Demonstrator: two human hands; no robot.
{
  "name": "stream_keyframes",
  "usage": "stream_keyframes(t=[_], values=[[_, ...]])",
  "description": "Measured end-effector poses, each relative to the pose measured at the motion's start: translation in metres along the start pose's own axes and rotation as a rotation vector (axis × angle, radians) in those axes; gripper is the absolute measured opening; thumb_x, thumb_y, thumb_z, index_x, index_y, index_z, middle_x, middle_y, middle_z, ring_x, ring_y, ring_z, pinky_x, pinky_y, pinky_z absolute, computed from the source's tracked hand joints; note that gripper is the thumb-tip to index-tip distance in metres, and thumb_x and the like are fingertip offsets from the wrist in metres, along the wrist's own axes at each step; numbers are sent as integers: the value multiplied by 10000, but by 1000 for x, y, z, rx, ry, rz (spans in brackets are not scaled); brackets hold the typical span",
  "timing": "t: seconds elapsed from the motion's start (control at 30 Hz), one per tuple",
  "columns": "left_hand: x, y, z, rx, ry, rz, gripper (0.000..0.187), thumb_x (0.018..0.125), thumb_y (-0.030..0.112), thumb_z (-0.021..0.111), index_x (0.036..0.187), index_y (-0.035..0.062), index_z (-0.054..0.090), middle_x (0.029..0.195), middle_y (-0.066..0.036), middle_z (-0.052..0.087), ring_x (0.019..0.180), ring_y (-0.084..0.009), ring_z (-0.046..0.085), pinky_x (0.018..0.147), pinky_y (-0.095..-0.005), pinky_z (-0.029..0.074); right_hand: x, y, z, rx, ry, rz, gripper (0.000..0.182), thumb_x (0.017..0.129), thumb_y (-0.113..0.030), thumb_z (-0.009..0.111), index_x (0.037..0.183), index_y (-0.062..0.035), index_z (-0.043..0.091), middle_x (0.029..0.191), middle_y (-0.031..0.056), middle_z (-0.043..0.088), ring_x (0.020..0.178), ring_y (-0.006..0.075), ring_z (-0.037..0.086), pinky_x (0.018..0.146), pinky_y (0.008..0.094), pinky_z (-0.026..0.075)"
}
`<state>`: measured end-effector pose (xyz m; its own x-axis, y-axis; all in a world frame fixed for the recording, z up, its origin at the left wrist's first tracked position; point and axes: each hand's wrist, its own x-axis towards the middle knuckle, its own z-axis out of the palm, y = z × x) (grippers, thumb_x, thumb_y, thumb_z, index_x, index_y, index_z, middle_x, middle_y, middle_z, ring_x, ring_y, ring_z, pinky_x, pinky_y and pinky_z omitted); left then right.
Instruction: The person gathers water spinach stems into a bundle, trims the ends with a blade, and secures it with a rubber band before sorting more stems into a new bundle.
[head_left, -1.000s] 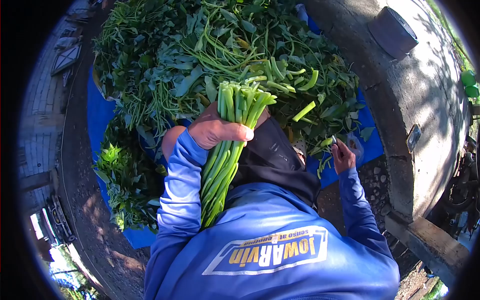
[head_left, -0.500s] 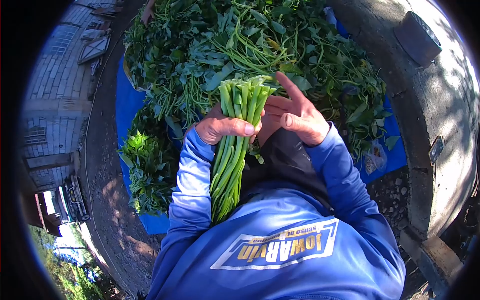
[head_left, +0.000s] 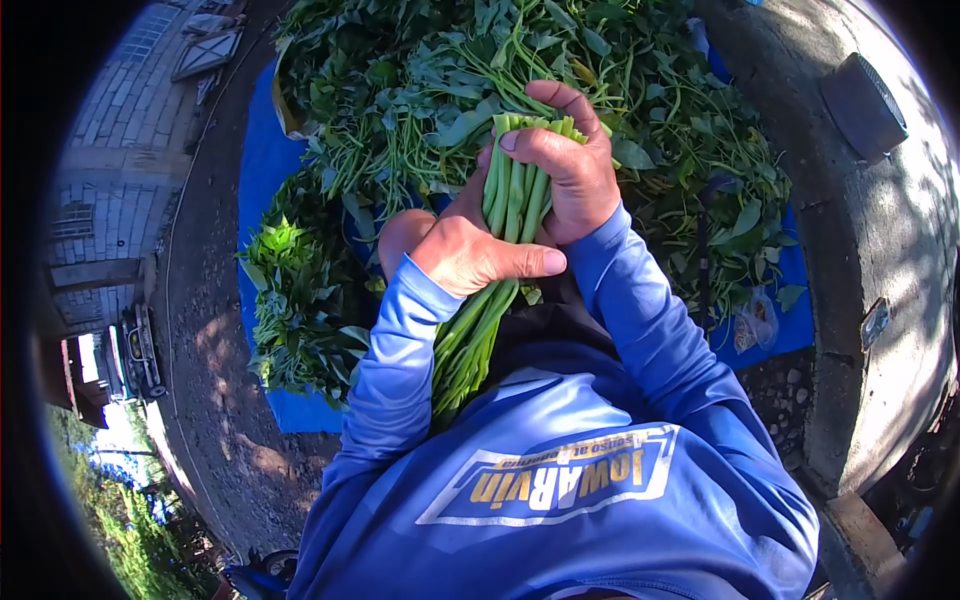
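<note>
Head view: looks down over brown dirt ground on the left, patched with sun and shade, and past it to a pale block wall. Takes in, along the right, a concrete slab dappled with light. Shows between them a blue tarp, bare along parts of its edge and covered elsewhere by a heap of leafy greens tangled with long stems. Wears a blue long-sleeved shirt, printed with a white-framed logo across the front. Shows, at the tarp's left side, a smaller pile of leafy greens, bright at its upper tip. Includes, upper right, a dark cylinder on the concrete.

Holds a bundle of green stems over the lap, between heap and shirt, with cut ends up and lower part slanting down beside the left forearm. Grips its middle with the left hand, thumb laid across the front. Cups the top from the right with the right hand, thumb over the cut ends, forefinger arched above. Cannot tell how the hidden fingers lie behind. Shows, lower right on the tarp, a clear plastic bag.
</note>
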<state>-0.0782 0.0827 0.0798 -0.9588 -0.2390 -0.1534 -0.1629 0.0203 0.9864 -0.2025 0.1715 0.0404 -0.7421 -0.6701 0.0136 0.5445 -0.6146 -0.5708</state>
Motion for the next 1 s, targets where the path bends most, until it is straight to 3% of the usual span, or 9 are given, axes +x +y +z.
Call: stream_keyframes(t=[0.03, 0.1, 0.3, 0.47, 0.63, 0.7, 0.83, 0.9, 1.0], values=[[0, 6, -12, 8, -67, -259, 521, 737, 170, 916, 1184, 12, 700, 1008, -65, 748, 909, -183, 710, 866, -345, 549, 4, 5, 3, -24, -11, 1, 636, 794, 42, 713, 1376, -23, 465, 961, 196, 720, 835, 298, 735, 781, 455, 626], [-5, 1, -37, 68, -33, -240, 295, 749, 66, 829, 1023, 18, 731, 908, -73, 741, 841, -177, 713, 786, -328, 559, 7, 16, 20, -76, -17, -25, 600, 824, 18, 727, 1364, -15, 468, 952, 200, 723, 848, 291, 736, 799, 466, 629], [-69, 45, -79, -106, -127, -479, 426, 699, 133, 800, 1081, 3, 660, 940, -135, 702, 781, -231, 702, 723, -369, 571, -6, 43, 69, 98, -324, 164, 735, 904, -177, 810, 1505, -12, 420, 1322, 230, 642, 1161, 301, 683, 983, 453, 587], [-49, -76, -61, -775, -485, -226, 566, 730, 118, 764, 1250, 28, 557, 916, -128, 642, 802, -277, 669, 777, -438, 561, 4, 5, -17, -54, -450, 393, 867, 1043, -669, 462, 1565, 21, 410, 1425, 220, 593, 1315, 321, 578, 1160, 481, 419], [-15, -92, -55, -716, -842, -316, 557, 791, 134, 798, 1267, 60, 519, 949, -106, 644, 872, -254, 673, 804, -432, 568, -18, -75, -69, -678, -475, 250, 687, 1051, -315, 656, 1647, -195, 337, 1170, 101, 740, 942, 187, 742, 879, 388, 632], [-18, -87, -49, -734, -769, -324, 569, 787, 142, 817, 1259, 64, 508, 929, -112, 637, 840, -243, 657, 795, -421, 552, -21, -93, -108, -439, -128, 95, 715, 1014, -295, 716, 1626, -149, 377, 1120, 124, 738, 958, 201, 725, 860, 376, 601], [-13, -90, -51, -760, -746, -297, 591, 770, 129, 801, 1269, 48, 496, 907, -126, 622, 818, -254, 645, 796, -418, 545, -38, -41, -385, -1197, 756, -10, 371, 948, -269, 716, 1277, -98, 694, 1007, 84, 750, 888, 224, 733, 771, 336, 579], [-6, -92, -48, -794, -764, -269, 588, 770, 104, 784, 1273, 33, 488, 885, -137, 618, 808, -268, 654, 773, -431, 549, -119, -13, -435, -1830, 1044, 292, 454, 863, -403, 755, 1133, -40, 717, 1020, 220, 755, 975, 398, 733, 883, 474, 581], [0, -89, -44, -796, -729, -288, 599, 749, 98, 792, 1259, 48, 483, 854, -130, 619, 771, -278, 667, 776, -436, 550, -200, 15, -464, -1763, 1143, 562, 471, 865, -456, 730, 1121, -62, 697, 1027, 229, 753, 1029, 432, 716, 882, 512, 579]])
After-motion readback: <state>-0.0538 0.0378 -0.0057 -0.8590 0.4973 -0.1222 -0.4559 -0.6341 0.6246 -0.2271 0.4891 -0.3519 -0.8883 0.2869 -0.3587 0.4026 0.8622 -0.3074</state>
